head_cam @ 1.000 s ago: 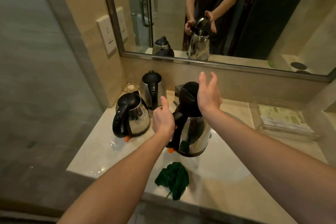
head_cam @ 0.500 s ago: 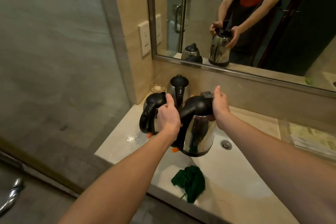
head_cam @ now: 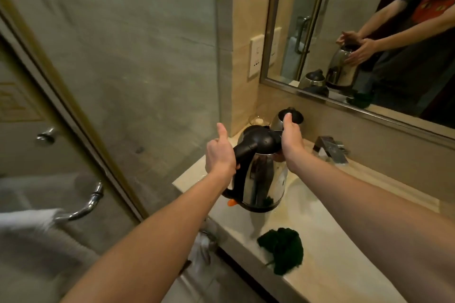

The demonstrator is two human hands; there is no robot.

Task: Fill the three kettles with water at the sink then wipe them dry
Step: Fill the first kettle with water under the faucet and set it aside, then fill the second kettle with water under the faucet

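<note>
A steel kettle (head_cam: 264,179) with a black lid and handle hangs just above the counter's left end, its lid down. My left hand (head_cam: 220,155) grips the black handle, thumb raised. On the spout side, my right hand (head_cam: 291,140) presses against the lid rim and upper wall. A second steel kettle (head_cam: 295,115) stands behind by the mirror, partly covered by my right hand. I cannot see the third kettle; the held one blocks that spot. A dark green cloth (head_cam: 280,251) lies crumpled on the counter's front edge.
The faucet (head_cam: 330,150) stands right of the kettles above the pale sink basin (head_cam: 307,194). A small glass dish (head_cam: 257,120) sits in the back corner under a wall socket (head_cam: 256,56). A glass shower door and chrome towel bar (head_cam: 83,206) are on the left.
The held kettle's lid, open a second ago, is down. Both hands have carried the kettle left toward the counter's end, my right hand now pressed on its spout side.
</note>
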